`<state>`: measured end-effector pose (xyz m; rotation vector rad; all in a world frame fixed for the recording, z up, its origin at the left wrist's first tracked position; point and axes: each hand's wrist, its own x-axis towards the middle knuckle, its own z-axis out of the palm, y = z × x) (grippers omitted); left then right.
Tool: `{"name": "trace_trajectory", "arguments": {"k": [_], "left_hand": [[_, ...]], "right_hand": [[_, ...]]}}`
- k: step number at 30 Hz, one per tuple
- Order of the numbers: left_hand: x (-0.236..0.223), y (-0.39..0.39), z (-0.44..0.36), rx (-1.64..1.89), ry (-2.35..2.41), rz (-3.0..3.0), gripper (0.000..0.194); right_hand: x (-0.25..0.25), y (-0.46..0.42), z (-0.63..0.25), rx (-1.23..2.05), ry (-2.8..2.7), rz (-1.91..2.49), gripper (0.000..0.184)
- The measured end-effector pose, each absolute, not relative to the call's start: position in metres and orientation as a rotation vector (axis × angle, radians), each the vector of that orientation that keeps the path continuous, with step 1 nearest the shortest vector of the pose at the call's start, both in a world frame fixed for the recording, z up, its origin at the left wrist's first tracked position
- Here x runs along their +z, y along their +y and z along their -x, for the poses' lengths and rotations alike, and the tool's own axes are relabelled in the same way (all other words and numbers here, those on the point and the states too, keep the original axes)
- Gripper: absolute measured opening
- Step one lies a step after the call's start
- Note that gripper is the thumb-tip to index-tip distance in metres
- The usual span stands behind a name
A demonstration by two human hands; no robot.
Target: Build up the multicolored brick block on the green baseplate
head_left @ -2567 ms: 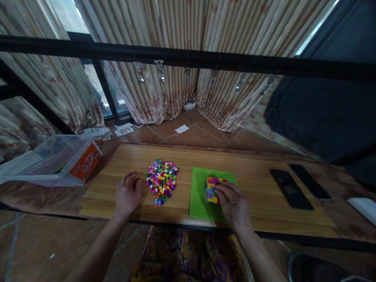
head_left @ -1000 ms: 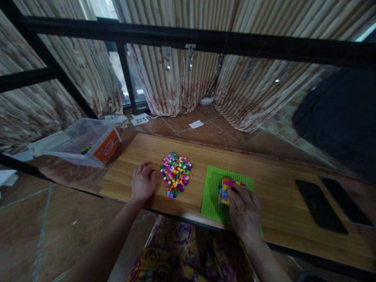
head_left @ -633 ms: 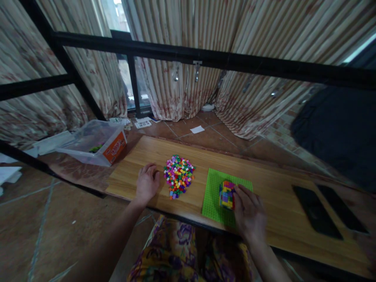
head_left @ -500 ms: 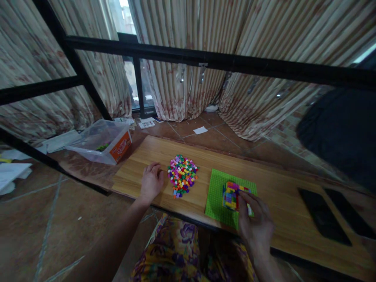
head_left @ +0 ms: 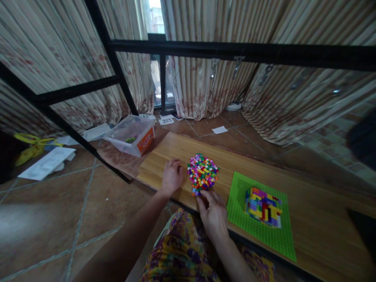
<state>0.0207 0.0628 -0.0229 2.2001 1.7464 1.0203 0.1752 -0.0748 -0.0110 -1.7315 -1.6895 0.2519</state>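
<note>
Close to the near edge of the counter [head_left: 176,148], the right hand [head_left: 212,211] is at the tapered end of the pile [head_left: 202,170], thumb and forefinger by the lowest bricks; whether that grip has one cannot be told. The left hand [head_left: 172,177] rests just left of the pile, its grip relaxed, no brick visible in it.

The bricks look like hard plastic: each should be very light, stiff, slightly slick and tough, best pinched across opposite sides with fingertips. Heaped loose, they would probably scatter if pushed. The pile's long axis runs from the far edge toward the near one, its narrow tip pointing at the person.

Right of the pile, the plate [head_left: 274,238] lies flat, sides roughly in line with the counter's edges. On it sits the build [head_left: 263,206], blocky and probably rigid, safest held low by opposite sides. It shows no clear front, and blur leaves its long axis uncertain.
</note>
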Motion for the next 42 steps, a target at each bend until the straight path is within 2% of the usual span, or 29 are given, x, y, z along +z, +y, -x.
{"name": "trace_trajectory", "arguments": {"k": [8, 19, 31, 38, 42], "left_hand": [[-0.020, 0.063, -0.022, 1.013, 1.726, -2.170, 0.024], [-0.023, 0.065, -0.020, 1.012, 1.737, -2.209, 0.024], [-0.022, 0.068, -0.018, 1.021, 1.718, -2.236, 0.025], [-0.023, 0.072, -0.015, 1.015, 1.698, -2.259, 0.025], [-0.022, 0.074, -0.015, 1.017, 1.694, -2.275, 0.025]], "right_hand": [[-0.017, -0.062, -0.194, 0.202, -1.742, 1.704, 0.025], [-0.012, -0.062, -0.198, 0.158, -1.829, 1.775, 0.017], [-0.012, -0.063, -0.200, 0.166, -1.784, 1.720, 0.020], [0.004, -0.091, -0.212, 0.271, -1.508, 1.728, 0.020], [0.018, -0.119, -0.253, 0.194, -1.334, 1.764, 0.023]]}}
